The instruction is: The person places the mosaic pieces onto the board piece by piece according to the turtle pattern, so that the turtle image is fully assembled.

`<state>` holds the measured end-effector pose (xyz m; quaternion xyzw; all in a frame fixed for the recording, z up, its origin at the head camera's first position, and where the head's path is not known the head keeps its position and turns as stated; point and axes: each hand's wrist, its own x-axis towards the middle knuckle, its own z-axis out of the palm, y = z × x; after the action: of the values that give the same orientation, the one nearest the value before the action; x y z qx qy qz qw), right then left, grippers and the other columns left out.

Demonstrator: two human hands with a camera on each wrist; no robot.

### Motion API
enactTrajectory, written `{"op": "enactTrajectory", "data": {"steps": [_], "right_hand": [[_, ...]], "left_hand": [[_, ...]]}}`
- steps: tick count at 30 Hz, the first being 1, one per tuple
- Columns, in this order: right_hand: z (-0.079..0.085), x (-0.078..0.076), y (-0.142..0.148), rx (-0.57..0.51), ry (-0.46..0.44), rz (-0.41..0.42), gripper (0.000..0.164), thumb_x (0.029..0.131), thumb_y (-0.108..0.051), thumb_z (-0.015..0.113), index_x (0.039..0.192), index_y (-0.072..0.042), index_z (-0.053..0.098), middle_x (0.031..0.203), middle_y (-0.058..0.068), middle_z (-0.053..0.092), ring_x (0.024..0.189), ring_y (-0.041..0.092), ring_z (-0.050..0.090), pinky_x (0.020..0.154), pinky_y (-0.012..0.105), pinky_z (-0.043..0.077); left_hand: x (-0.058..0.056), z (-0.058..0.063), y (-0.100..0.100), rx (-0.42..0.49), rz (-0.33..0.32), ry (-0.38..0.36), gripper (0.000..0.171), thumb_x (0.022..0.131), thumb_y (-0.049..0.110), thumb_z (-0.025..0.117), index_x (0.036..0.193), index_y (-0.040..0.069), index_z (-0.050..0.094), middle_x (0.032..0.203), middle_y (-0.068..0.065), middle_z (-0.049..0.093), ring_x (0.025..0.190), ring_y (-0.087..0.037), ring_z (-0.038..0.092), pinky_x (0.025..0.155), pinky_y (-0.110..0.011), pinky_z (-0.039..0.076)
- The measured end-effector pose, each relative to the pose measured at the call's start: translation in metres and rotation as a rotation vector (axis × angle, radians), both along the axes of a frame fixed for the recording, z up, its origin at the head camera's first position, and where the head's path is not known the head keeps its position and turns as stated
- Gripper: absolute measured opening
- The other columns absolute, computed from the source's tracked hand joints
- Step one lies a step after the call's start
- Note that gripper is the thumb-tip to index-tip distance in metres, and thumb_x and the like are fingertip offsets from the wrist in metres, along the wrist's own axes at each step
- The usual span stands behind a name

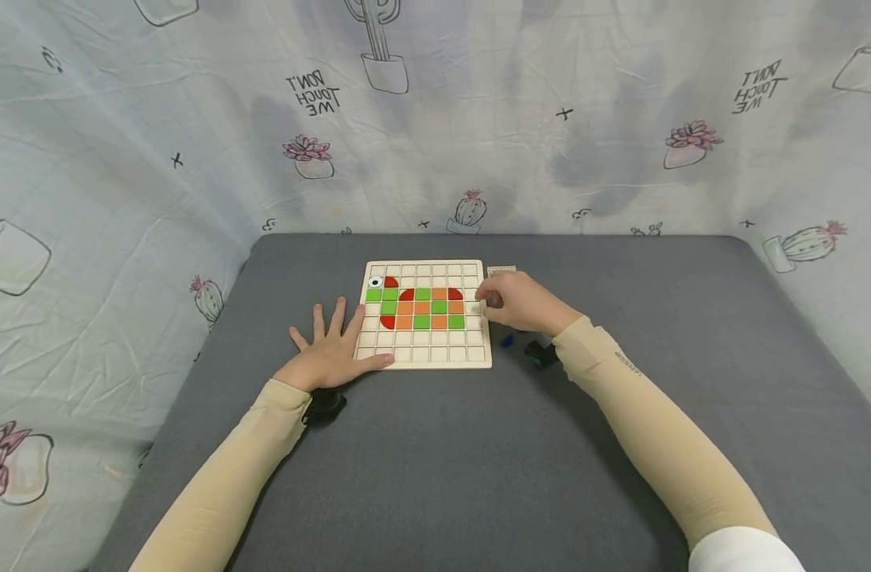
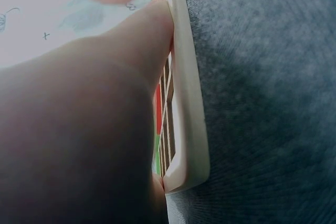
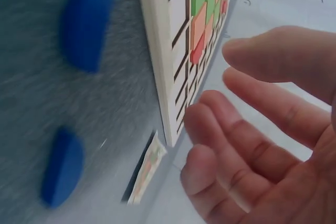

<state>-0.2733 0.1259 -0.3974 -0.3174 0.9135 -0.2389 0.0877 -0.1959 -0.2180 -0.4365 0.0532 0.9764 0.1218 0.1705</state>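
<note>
A pale wooden grid board [image 1: 421, 354] lies on the table, with red, green and orange tiles [image 1: 422, 308] and a white eye tile [image 1: 375, 282] set in its squares. My left hand [image 1: 328, 353] rests with spread fingers on the board's left edge, its thumb along the front edge. Over the right edge of the board hovers my right hand [image 1: 519, 302]. Its fingers are loosely bent, with a gap between thumb and index finger and nothing held in the right wrist view. Two blue pieces with a rounded edge [image 3: 88, 26] lie beside the board there.
A small printed card [image 1: 502, 270] lies by the board's far right corner, partly behind my right hand. Dark grey cloth [image 1: 435, 461] covers the table. A patterned curtain [image 1: 435, 119] hangs behind and at both sides.
</note>
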Motion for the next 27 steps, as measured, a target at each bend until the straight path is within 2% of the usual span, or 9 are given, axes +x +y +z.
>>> {"op": "enactTrajectory", "data": {"steps": [6, 12, 20, 27], "right_hand": [[-0.004, 0.022, 0.019, 0.026, 0.017, -0.043, 0.027, 0.094, -0.012, 0.076, 0.120, -0.003, 0.074, 0.108, 0.011, 0.072, 0.091, 0.024, 0.064, 0.084, 0.043, 0.055], [-0.012, 0.039, 0.027, 0.048, 0.088, -0.064, 0.028, 0.093, -0.015, 0.078, 0.118, -0.003, 0.075, 0.112, 0.013, 0.070, 0.088, 0.022, 0.063, 0.082, 0.042, 0.056], [-0.017, 0.054, 0.022, 0.083, 0.151, -0.102, 0.026, 0.091, -0.018, 0.081, 0.111, -0.004, 0.075, 0.103, 0.011, 0.067, 0.076, 0.018, 0.058, 0.072, 0.039, 0.055], [-0.027, 0.057, 0.016, 0.116, 0.179, -0.138, 0.022, 0.090, -0.022, 0.082, 0.103, -0.006, 0.074, 0.094, 0.008, 0.062, 0.065, 0.016, 0.053, 0.059, 0.034, 0.049]], "left_hand": [[0.000, 0.000, 0.000, -0.004, 0.002, 0.002, 0.120, 0.087, 0.088, 0.049, 0.169, 0.017, 0.000, 0.173, -0.023, -0.013, 0.154, -0.057, -0.022, 0.104, -0.090, -0.011], [0.000, 0.001, 0.000, -0.001, 0.001, -0.002, 0.120, 0.087, 0.088, 0.048, 0.169, 0.017, -0.001, 0.173, -0.022, -0.013, 0.154, -0.056, -0.022, 0.105, -0.089, -0.012], [-0.002, -0.005, -0.001, 0.018, 0.006, -0.015, 0.121, 0.085, 0.089, 0.049, 0.169, 0.019, -0.002, 0.173, -0.021, -0.016, 0.153, -0.055, -0.025, 0.104, -0.089, -0.014], [0.000, 0.000, 0.000, 0.007, 0.003, -0.010, 0.120, 0.087, 0.088, 0.049, 0.169, 0.017, -0.001, 0.173, -0.023, -0.014, 0.154, -0.057, -0.022, 0.104, -0.089, -0.012]]}}
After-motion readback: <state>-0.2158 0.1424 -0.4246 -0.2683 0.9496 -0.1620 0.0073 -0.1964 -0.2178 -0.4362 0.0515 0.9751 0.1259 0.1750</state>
